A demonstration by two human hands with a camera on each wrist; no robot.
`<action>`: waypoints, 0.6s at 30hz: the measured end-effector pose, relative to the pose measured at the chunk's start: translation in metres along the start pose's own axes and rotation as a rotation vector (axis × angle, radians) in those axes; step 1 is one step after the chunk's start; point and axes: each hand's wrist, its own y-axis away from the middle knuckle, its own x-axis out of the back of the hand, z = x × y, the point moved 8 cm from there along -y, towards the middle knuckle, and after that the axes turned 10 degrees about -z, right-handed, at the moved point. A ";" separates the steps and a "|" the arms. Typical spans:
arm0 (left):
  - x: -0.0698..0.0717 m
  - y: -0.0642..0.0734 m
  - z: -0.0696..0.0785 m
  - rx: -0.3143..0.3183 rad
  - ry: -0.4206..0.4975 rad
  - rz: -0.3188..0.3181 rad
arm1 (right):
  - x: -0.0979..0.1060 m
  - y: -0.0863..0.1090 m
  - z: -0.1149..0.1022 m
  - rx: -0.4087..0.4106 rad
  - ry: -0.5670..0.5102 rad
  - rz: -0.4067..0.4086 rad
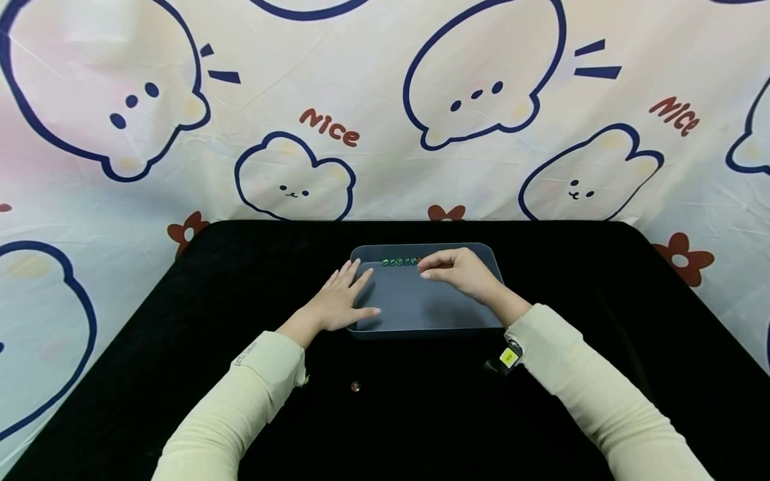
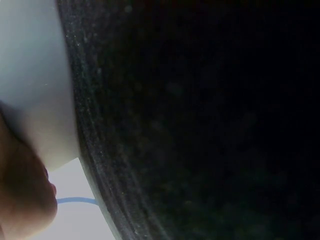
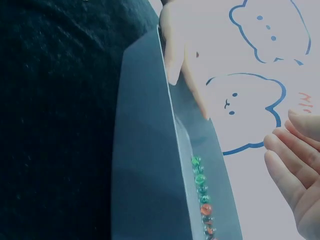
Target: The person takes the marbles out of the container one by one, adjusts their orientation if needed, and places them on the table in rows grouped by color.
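Glass marbles stand in a straight row inside a grey tray, along its far wall. The green marbles form the left part of the row; red marbles follow, partly behind my right hand in the head view. My right hand hovers over the row's right end, fingers loosely bent and thumb apart from them; nothing shows between them in the right wrist view. My left hand rests with spread fingers at the tray's left rim, its thumb reaching over the near left corner.
One loose marble lies on the black cloth in front of the tray. A small greenish thing shows beside the left cuff. A printed curtain hangs behind the table's far edge.
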 end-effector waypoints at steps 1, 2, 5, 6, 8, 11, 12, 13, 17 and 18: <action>0.000 0.000 0.000 -0.002 -0.002 0.000 | 0.001 -0.001 0.001 -0.001 -0.003 0.004; 0.000 0.000 0.000 -0.004 -0.003 0.000 | 0.003 -0.002 0.002 -0.003 -0.008 0.007; 0.001 0.000 0.000 -0.009 -0.009 0.002 | 0.008 -0.005 0.006 -0.016 -0.027 0.028; 0.001 0.000 0.000 -0.008 -0.010 0.002 | 0.010 -0.006 0.006 -0.021 -0.031 0.038; 0.002 0.000 0.001 -0.009 -0.011 0.005 | 0.014 -0.008 0.008 -0.027 -0.033 0.055; 0.002 0.000 0.000 -0.007 -0.009 0.009 | 0.021 -0.011 0.009 -0.038 -0.010 0.081; 0.002 0.000 0.000 -0.006 -0.008 0.007 | 0.023 -0.012 0.010 -0.041 -0.005 0.090; 0.002 0.000 0.000 -0.007 -0.008 0.007 | 0.026 -0.013 0.010 -0.041 0.001 0.095; 0.001 0.000 0.000 -0.011 -0.006 0.001 | 0.033 -0.016 0.011 -0.045 0.017 0.120; 0.001 0.000 0.000 -0.012 -0.009 0.001 | 0.035 -0.017 0.011 -0.048 0.025 0.123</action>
